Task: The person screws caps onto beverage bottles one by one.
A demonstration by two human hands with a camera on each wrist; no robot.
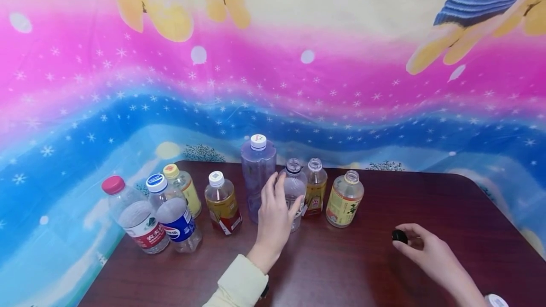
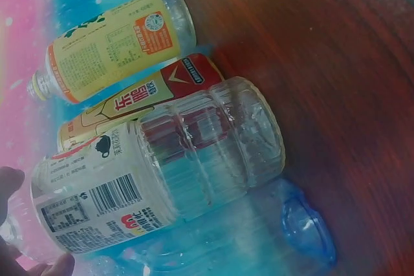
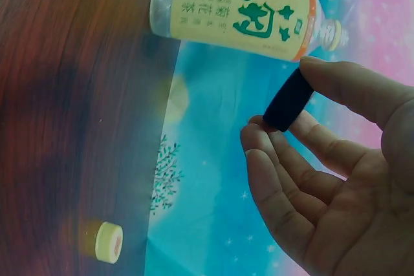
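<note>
A clear ribbed bottle (image 1: 295, 184) without a cap stands upright near the middle of the row. My left hand (image 1: 273, 214) holds it loosely round its upper part, fingers on the left side and thumb at the right; the left wrist view shows its white label with a barcode (image 2: 116, 192). Off to the right, my right hand (image 1: 426, 248) pinches a black bottle cap (image 3: 289, 100) between thumb and fingers above the table. Two uncapped bottles stand beside the clear one: a gold-and-red labelled bottle (image 1: 315, 188) and a yellow-labelled bottle (image 1: 344, 200).
Capped bottles stand to the left: a red-capped one (image 1: 136, 221), a blue-labelled one (image 1: 175, 221), a yellow-capped one (image 1: 187, 188), a gold-labelled one (image 1: 222, 205) and a tall bluish one (image 1: 258, 165). A yellow cap (image 3: 108, 242) lies on the dark table (image 1: 448, 207). A printed cloth (image 1: 298, 84) hangs behind.
</note>
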